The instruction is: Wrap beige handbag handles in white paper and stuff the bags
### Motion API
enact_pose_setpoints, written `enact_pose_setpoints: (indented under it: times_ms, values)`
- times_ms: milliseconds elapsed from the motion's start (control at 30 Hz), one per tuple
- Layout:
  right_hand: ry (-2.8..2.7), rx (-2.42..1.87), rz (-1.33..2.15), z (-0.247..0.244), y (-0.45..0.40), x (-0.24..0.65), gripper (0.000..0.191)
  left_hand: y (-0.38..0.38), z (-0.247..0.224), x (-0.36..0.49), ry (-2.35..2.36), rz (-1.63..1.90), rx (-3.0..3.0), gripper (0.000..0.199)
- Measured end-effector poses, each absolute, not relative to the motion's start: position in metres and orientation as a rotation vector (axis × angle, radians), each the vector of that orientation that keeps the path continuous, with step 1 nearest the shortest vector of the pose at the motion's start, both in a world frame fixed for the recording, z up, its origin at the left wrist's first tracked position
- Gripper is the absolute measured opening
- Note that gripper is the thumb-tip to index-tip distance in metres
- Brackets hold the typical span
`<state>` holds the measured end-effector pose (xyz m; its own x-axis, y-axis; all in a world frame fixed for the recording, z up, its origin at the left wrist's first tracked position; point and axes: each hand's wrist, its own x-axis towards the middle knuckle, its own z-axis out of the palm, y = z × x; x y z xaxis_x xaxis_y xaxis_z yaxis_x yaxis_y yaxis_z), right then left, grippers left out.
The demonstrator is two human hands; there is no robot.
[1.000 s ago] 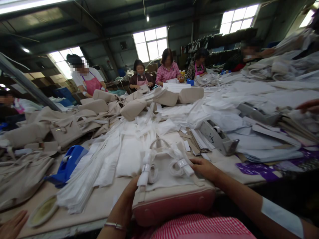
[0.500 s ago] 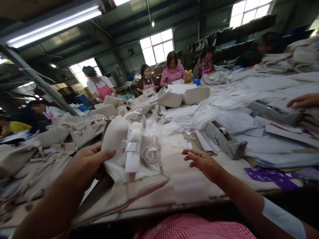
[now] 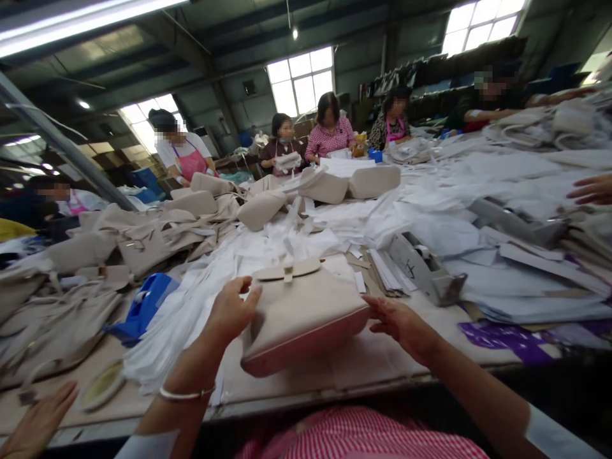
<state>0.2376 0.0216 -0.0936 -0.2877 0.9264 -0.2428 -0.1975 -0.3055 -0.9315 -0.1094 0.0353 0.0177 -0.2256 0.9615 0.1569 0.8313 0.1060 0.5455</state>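
A beige handbag (image 3: 306, 312) with a flap and a small metal clasp is tilted over the front of the table. My left hand (image 3: 234, 309), with a silver bangle at the wrist, is closed at the bag's upper left side. At the lower right corner, the fingers of my right hand (image 3: 394, 322) grip the bag's edge. The bag's far side and part of my left fingertips are hidden.
Another person's hand (image 3: 45, 417) lies at the lower left, near a roll of tape (image 3: 101, 386). A blue tape dispenser (image 3: 143, 309) stands left, a grey one (image 3: 425, 268) right. White paper sheets (image 3: 176, 331) and beige bags (image 3: 148, 245) cover much of the table. Another hand (image 3: 593, 189) shows at far right.
The bag with its white stuffing, held by a bare arm at the left, is gone from there. A beige bag is now between my hands. My left hand with the bangle has come into view.
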Motion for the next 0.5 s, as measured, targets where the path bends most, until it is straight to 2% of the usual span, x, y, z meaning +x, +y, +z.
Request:
enact_pose_setpoints:
  times_ms: [100, 200, 267, 367, 433, 500]
  values:
    - [-1.122, -1.092, 1.691, -0.092, 0.027, 0.223, 0.062, 0.013, -0.021, -0.131, 2.092, 0.837, 1.461, 0.053]
    - [-1.257, -0.981, 1.801, -0.081, 0.037, 0.196, 0.058, -0.003, -0.041, -0.129, 2.021, 0.968, 1.209, 0.062]
    - [-1.307, -0.918, 1.853, -0.069, 0.04, 0.18, 0.054, -0.005, -0.043, -0.124, 1.973, 1.028, 1.124, 0.057]
    - [-1.322, -0.867, 1.837, -0.049, 0.034, 0.175, 0.058, -0.002, -0.031, -0.12, 1.869, 1.119, 1.069, 0.043]
    - [-1.369, -0.884, 1.79, -0.037, 0.024, 0.185, 0.057, -0.003, -0.022, -0.119, 1.752, 1.19, 1.023, 0.04]
    - [-1.478, -0.993, 1.705, -0.027, 0.013, 0.201, 0.049, -0.003, -0.019, -0.115, 1.622, 1.194, 1.009, 0.041]
